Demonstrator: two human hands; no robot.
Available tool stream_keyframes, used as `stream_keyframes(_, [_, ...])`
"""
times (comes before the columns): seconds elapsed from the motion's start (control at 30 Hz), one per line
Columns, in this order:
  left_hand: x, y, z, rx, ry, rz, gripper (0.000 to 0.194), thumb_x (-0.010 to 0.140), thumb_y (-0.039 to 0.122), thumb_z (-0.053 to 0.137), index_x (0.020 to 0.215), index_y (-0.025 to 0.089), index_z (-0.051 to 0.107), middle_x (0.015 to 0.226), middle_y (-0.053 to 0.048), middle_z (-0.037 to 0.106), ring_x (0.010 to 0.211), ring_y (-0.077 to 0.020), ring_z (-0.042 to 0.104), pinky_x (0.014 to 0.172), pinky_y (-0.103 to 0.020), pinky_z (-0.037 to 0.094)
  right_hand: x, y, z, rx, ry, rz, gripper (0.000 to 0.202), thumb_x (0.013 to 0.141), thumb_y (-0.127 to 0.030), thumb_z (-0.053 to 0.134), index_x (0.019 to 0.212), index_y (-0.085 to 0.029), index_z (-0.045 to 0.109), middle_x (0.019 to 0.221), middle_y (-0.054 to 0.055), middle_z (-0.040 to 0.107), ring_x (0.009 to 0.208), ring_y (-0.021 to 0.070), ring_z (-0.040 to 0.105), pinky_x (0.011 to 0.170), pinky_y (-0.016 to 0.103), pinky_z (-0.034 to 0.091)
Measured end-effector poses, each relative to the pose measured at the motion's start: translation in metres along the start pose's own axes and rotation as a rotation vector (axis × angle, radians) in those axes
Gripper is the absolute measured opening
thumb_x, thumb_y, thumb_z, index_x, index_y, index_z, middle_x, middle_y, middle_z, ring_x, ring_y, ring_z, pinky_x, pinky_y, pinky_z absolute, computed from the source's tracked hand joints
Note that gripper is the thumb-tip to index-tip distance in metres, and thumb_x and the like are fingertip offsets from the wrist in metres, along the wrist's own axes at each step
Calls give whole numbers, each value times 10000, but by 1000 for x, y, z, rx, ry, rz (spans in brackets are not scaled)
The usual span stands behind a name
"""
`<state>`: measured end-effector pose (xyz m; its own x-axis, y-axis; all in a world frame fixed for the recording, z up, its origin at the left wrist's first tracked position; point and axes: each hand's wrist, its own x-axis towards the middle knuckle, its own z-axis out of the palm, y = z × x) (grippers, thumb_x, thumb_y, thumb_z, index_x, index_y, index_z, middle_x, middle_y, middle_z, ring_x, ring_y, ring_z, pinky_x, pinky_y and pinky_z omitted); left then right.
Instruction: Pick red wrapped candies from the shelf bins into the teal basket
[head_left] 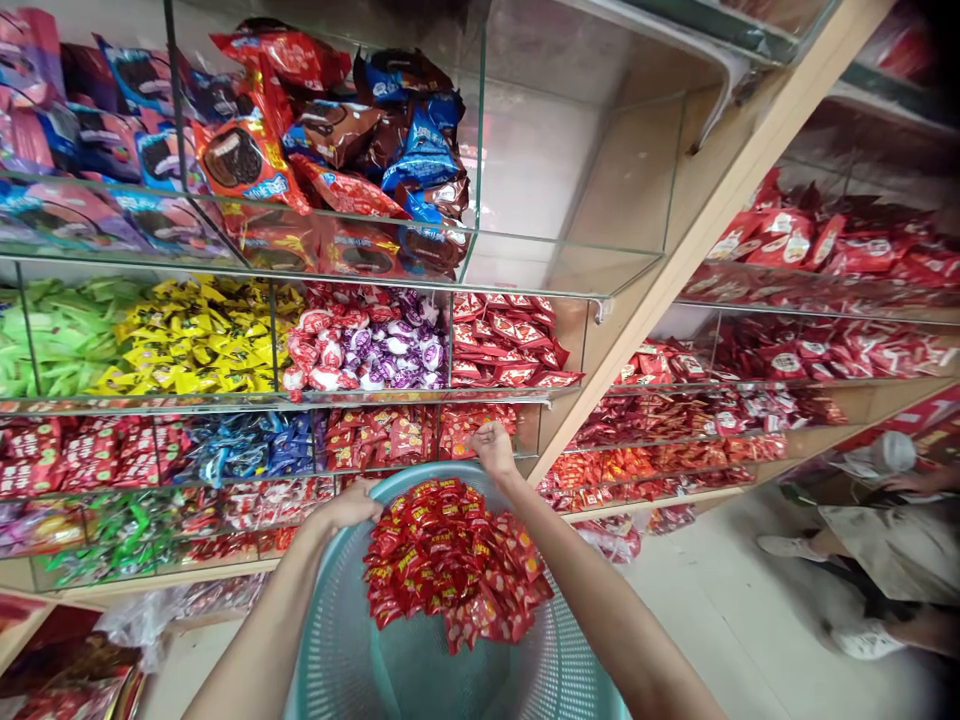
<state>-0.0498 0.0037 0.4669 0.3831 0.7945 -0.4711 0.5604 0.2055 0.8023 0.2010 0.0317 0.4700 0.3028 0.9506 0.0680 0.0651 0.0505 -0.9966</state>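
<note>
Gripping the teal basket (319,640) at its left rim with the left hand (358,505). Right hand (493,452) curled at the far rim, in front of shelved red packets (459,432); can't tell if it holds anything. Red candy packets (442,555) sit heaped in the basket, toward its far side. Candy shelves (684,250) stand just beyond the rim.

- Red, blue and brown plastic packets with cookie pictures (337,135), heaped behind the front edge of the upper glass shelf (559,262)
- Bright yellow plastic-wrapped sweets (202,335) on the glass shelf below
- Purple-and-white twisted-wrapper sweets (397,345), nearer that lower shelf's right end
- Shiny green wrapped sweets (131,530) near the bottom shelf's left end
- White shoes (866,638) on the pale smooth floor (694,580)
</note>
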Motion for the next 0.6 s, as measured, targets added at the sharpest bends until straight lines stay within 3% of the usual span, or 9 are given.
stream_keyframes(0.2, [-5,8,0,-6,4,-37,230,468,110,450,686,172,493,459,75,435,401,-87,402,384,-183,336,-31,-27,-54,-38,-135,-109,273,609,-303,630,702,-195,397,598,-54,438,538,82,410,531,211,359])
stream_keyframes(0.3, [-4,8,1,-27,-3,-46,242,467,111,457,699,166,497,456,73,443,392,-89,403,381,-189,339,-56,-38,-84,-177,-347,-123,232,657,-304,604,691,-187,407,606,-51,419,540,75,388,516,200,334])
stream_keyframes(0.4, [-1,4,0,-44,0,-28,222,460,102,456,671,164,487,452,75,440,386,-80,390,377,-181,332,-82,-40,-106,-353,-599,-13,180,660,-256,595,691,-176,436,610,-39,447,548,79,411,508,198,334])
stream_keyframes(0.5, [3,-2,0,-48,-3,-29,212,463,103,451,663,168,477,444,74,436,378,-84,396,365,-183,332,-101,-34,-114,-487,-776,46,114,649,-171,569,722,-165,482,664,-19,510,586,90,459,515,192,348])
stream_keyframes(0.6, [5,-5,0,-53,-13,-22,244,468,106,446,700,173,488,457,75,443,372,-89,402,356,-189,338,-111,-27,-104,-588,-924,62,195,636,-112,548,825,-161,536,718,-7,560,611,95,496,511,179,356])
